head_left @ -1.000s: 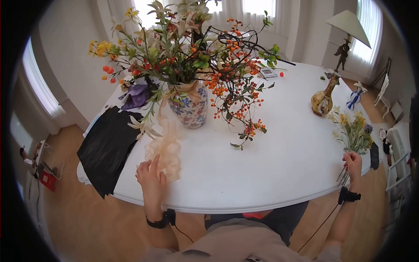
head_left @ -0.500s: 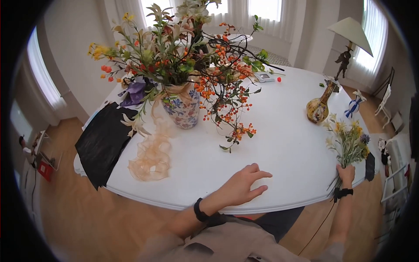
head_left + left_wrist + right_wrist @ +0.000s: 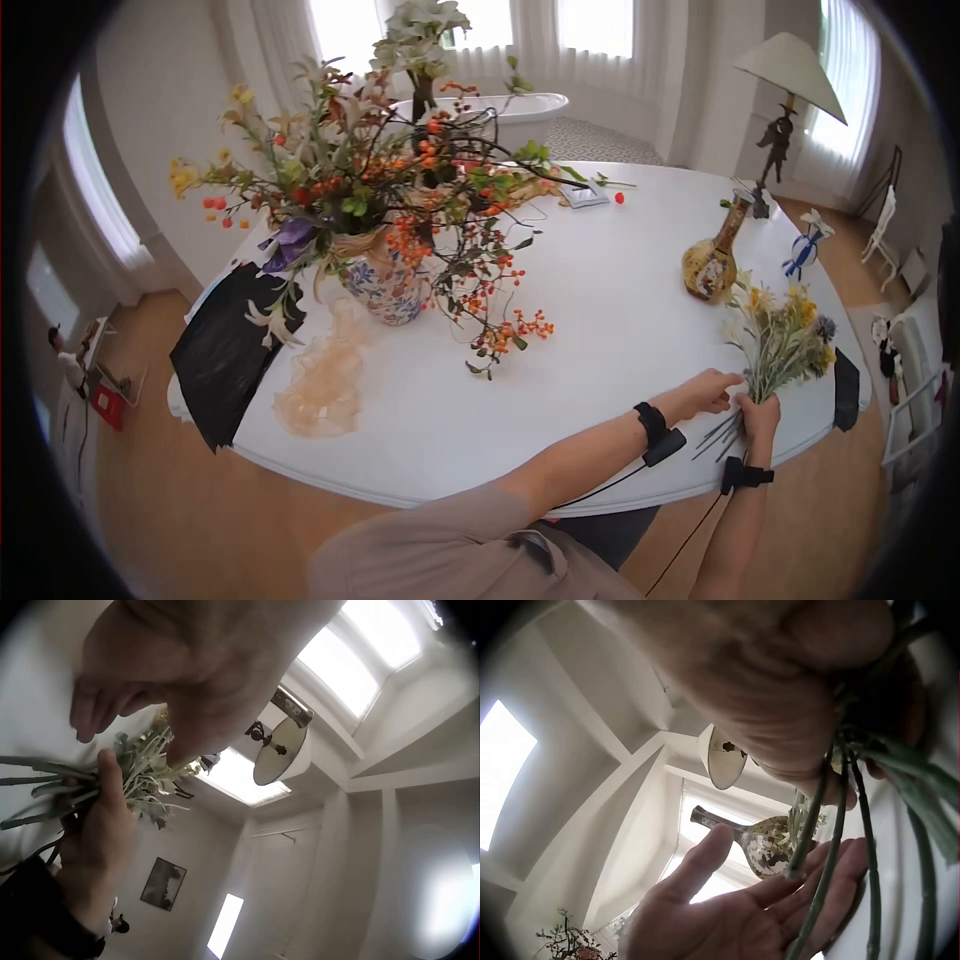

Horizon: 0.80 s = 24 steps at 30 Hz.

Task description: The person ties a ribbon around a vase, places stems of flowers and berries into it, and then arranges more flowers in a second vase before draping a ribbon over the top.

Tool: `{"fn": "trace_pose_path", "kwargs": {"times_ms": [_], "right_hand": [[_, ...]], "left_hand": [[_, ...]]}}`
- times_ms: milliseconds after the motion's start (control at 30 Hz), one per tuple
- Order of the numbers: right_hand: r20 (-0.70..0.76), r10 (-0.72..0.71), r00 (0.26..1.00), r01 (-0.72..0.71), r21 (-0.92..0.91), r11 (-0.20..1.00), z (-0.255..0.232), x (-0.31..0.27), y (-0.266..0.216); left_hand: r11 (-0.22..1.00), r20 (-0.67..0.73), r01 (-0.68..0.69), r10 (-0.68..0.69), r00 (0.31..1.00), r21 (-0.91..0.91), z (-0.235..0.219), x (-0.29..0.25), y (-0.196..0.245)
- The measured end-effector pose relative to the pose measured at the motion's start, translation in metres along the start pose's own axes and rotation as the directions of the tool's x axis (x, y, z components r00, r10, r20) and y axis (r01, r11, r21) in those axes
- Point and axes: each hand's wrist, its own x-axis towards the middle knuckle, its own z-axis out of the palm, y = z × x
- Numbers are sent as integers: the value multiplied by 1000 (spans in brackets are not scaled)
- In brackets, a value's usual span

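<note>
My right hand (image 3: 760, 418) grips a bunch of artificial flowers (image 3: 785, 335) by its stems at the table's right front. Yellow and white blooms and a blue thistle-like head point away from me, and the bare green stems (image 3: 870, 847) stick out below the fist. Close beside the stems is my left hand (image 3: 703, 394), its thumb (image 3: 697, 866) spread from its fairly straight fingers in the right wrist view. It holds nothing. Just behind the bunch stands a yellow patterned bottle vase (image 3: 712, 265).
A large flower arrangement in a floral vase (image 3: 385, 290) stands at the left, berry branches reaching right. Beige ribbon (image 3: 325, 390) and a black sheet (image 3: 225, 350) lie near it. A blue-ribboned white object (image 3: 805, 245) and a lamp (image 3: 790, 75) stand at the right.
My left hand has left the beige ribbon and crossed rightward over the table to the flower stems. The right hand keeps its grip on the bunch, and the head view has shifted slightly.
</note>
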Motion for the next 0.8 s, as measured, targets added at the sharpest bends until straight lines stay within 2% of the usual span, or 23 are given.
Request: {"fn": "trace_pose_path", "kwargs": {"times_ms": [33,67,100,133,167,200,267,333,367,500,567,700,767,800], "right_hand": [[16,38,999,-38,16,999,-5,-17,-24],[-25,-21,999,20,-17,1000,-7,-29,-37],[32,25,999,-25,17,1000,-9,-29,-33],[158,137,978,-153,98,983,-29,-45,-68],[256,119,959,-149,101,984,-29,-30,-34],[312,183,932,-250,191,949,-41,-35,-46],[277,222,935,-290,232,929,-51,-33,-32],[227,218,949,-284,321,903,-55,-30,-23],[221,223,949,-289,339,896,-56,-29,-21],[186,259,948,-302,261,917,-47,-26,-25],[97,-4,995,-2,61,998,-39,-25,-23],[176,73,982,-89,86,992,-54,-28,-46],[233,88,969,-156,295,943,-62,-30,-56],[235,90,968,-159,294,943,-65,-30,-60]], "left_hand": [[958,11,123,-124,992,-259,16,-28,38],[956,-28,131,-144,989,-261,21,-28,44],[942,-44,171,-192,980,-289,24,-18,41],[940,-11,187,-199,980,-285,18,-5,29],[957,-26,202,-211,977,-210,19,-6,34],[963,-41,163,-175,984,-217,20,-6,34],[965,30,191,-189,982,-182,20,-1,30],[993,23,108,-109,994,42,20,0,26],[995,20,79,-81,997,61,23,0,24],[992,31,44,-48,998,122,29,-1,18],[983,-5,9,-8,1000,186,32,-3,20],[991,-64,19,-11,998,131,34,-8,31],[997,-149,45,-36,988,63,34,-7,30],[997,-150,48,-38,988,61,30,-6,30]]}}
